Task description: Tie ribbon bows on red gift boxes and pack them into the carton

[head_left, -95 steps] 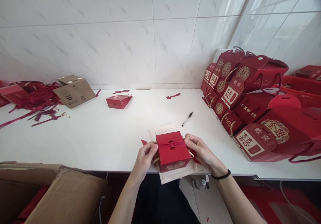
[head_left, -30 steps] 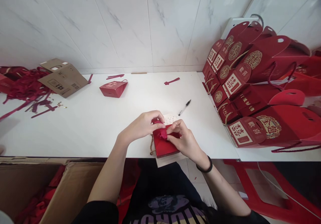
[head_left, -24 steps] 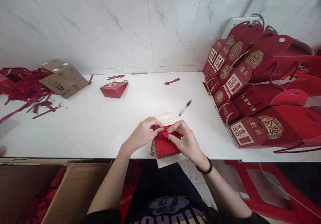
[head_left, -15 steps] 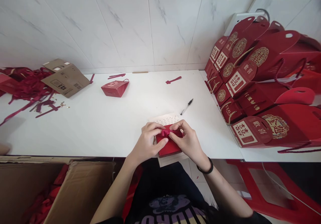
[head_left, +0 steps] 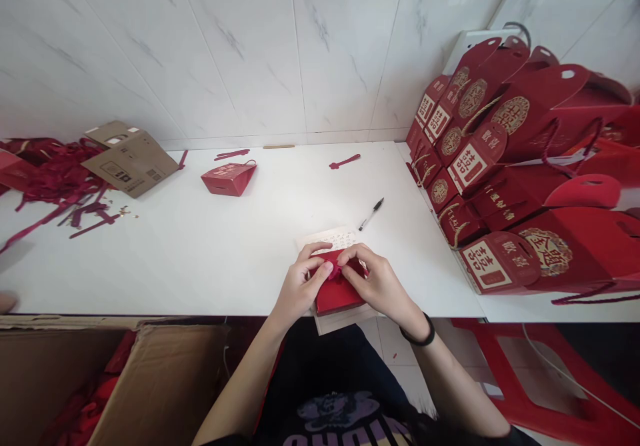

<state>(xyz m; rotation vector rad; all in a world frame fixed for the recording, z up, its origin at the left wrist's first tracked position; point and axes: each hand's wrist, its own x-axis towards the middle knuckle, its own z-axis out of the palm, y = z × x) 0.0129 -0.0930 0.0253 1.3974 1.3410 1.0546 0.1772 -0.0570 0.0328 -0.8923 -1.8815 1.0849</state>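
Note:
A small red gift box (head_left: 339,294) stands at the near edge of the white table (head_left: 210,233), on a sheet of written paper (head_left: 333,237). Both hands work on top of it. My left hand (head_left: 301,285) pinches the red ribbon (head_left: 335,271) at the box's top from the left, fingers closed. My right hand (head_left: 376,279), with a black band at the wrist, pinches the same ribbon from the right. Most of the ribbon is hidden under my fingers.
A black pen (head_left: 371,214) lies behind the box. Finished red gift boxes (head_left: 500,166) are piled at the right. A lone red box (head_left: 228,177), a flat cardboard piece (head_left: 129,163) and ribbon scraps (head_left: 55,186) sit at left. An open carton (head_left: 115,379) stands below the table edge.
My hands moved from the box's sides to its top and closed on the ribbon. Over the last second the fingers have drawn closer together over the knot.

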